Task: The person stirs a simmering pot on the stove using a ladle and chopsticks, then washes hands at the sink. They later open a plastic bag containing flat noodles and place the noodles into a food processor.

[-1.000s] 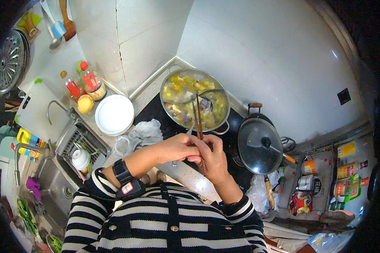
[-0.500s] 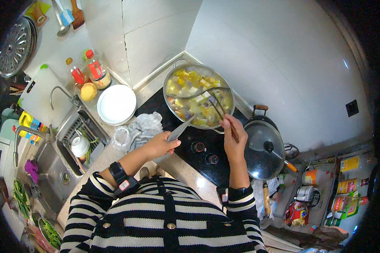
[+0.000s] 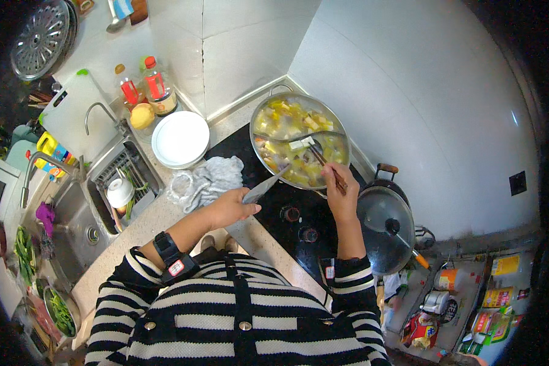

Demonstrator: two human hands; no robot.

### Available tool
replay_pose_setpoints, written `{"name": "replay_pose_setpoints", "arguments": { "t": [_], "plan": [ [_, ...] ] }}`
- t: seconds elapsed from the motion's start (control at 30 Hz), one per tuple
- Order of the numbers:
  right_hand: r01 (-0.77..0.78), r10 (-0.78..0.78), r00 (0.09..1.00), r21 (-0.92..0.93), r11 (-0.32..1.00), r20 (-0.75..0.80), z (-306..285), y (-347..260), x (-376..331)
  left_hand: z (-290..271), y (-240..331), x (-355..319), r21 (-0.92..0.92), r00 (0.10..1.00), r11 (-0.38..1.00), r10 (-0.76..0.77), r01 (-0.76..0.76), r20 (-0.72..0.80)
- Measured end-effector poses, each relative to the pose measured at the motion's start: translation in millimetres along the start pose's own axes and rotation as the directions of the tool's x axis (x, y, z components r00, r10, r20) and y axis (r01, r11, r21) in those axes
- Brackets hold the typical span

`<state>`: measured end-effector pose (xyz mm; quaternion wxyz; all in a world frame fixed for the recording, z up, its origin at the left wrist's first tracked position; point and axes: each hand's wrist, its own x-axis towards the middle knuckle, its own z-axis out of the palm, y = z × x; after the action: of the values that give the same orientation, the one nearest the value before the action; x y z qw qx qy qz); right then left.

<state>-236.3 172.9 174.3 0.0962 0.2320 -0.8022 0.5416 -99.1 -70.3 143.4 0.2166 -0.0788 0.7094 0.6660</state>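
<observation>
A round metal pot (image 3: 346, 160) of steaming broth stands on the black cooktop (image 3: 259, 212). Yellow pieces and white tofu-like cubes (image 3: 301, 144) fill it, and a curved dark strip (image 3: 273, 139) runs across from side to side. In my right hand (image 3: 342, 196) are brown chopsticks (image 3: 318, 156), held closed over the pot, their tips among the food near the white cubes. My left hand (image 3: 229, 210) is closed on a flat grey tapered utensil (image 3: 266, 185) whose narrow end reaches the near rim; its kind cannot be made out.
Right of the pot sits a lidded wok (image 3: 381, 229). White plates (image 3: 180, 139), a grey cloth (image 3: 210, 177) and sauce bottles (image 3: 159, 91) stand to the left, before the sink (image 3: 73, 244). Packaged goods fill a rack (image 3: 463, 299) at lower right. White walls border the cooktop's far side.
The view has shifted, so the scene sits a little further right. The chopsticks stay in the pot, their tips now closer to the white cubes. The left hand still holds the grey utensil.
</observation>
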Motion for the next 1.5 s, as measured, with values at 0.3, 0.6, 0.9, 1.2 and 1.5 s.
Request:
{"name": "replay_pose_setpoints", "arguments": {
  "t": [0.3,0.6,0.9,1.2,1.5],
  "plan": [
    [0.088,-0.089,0.989,-0.012,0.996,-0.119,-12.5,-14.3,-0.6,1.8,11.2,-1.8,0.046,0.999,0.999,0.016,-0.014,-0.038],
    [0.149,-0.159,0.972,-0.070,0.986,-0.175,-10.5,-18.2,-8.6,-4.8,5.7,-32.5,-0.241,0.997,0.970,-0.055,0.039,-0.059],
    [0.227,-0.235,0.961,-0.065,0.972,-0.144,20.5,-58.0,-7.4,-63.5,-67.7,-109.5,-0.366,0.948,0.930,-0.085,-0.036,-0.307],
    [0.261,-0.329,0.938,0.406,0.876,0.106,168.2,-212.1,-49.1,-113.7,-160.8,-233.5,-0.537,0.859,0.838,-0.202,-0.097,-0.471],
    [0.075,-0.581,0.567,0.666,0.743,0.584,401.7,-314.1,-136.9,-128.7,-222.2,-354.0,-0.557,0.745,0.805,-0.241,-0.205,-0.622]
  ]
}}
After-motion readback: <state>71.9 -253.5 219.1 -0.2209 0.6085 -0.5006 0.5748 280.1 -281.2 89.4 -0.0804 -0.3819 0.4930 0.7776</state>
